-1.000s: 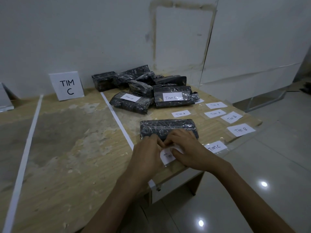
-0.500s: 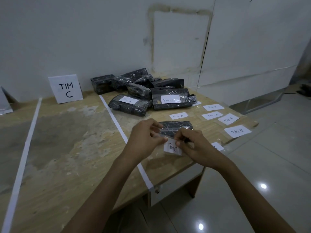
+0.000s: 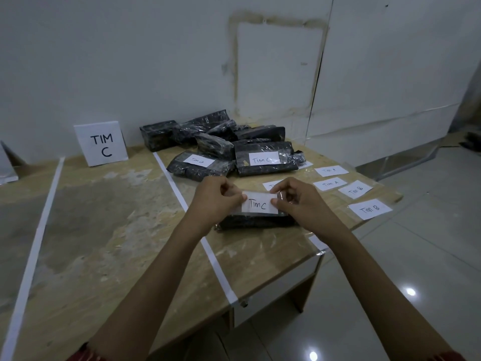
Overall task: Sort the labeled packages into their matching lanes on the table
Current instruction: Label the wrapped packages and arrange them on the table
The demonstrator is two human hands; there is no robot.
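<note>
**While both hands pinch a label: wrapped package, right of the tape line**

Where the white tape line (image 3: 182, 196) runs front to back across the wooden table (image 3: 104, 243), one black wrapped package (image 3: 255, 221) lies just to its right, near the front edge.

- Left hand (image 3: 216, 196): thumb and forefinger pressed together on the left end of a paper label (image 3: 259, 204) reading "Tim C".
- Right hand (image 3: 302, 204): fingertips pressed together on the label's right end.
- The label is held flat over the package top. Whether it touches the wrap cannot be told.
- Behind it is a pile of black packages (image 3: 208, 134). The two at the front are labelled, one "Tim C" (image 3: 265, 158) and one "Tim B" (image 3: 200, 164).
- Loose slips (image 3: 330, 183) marked "Tim A" and "Tim B" lie flat on the table to the right.
- A standing sign (image 3: 101, 143) reading "TIM C" stands by the wall, left of the tape line.
- A second tape line (image 3: 33, 243) runs at the far left.
</note>
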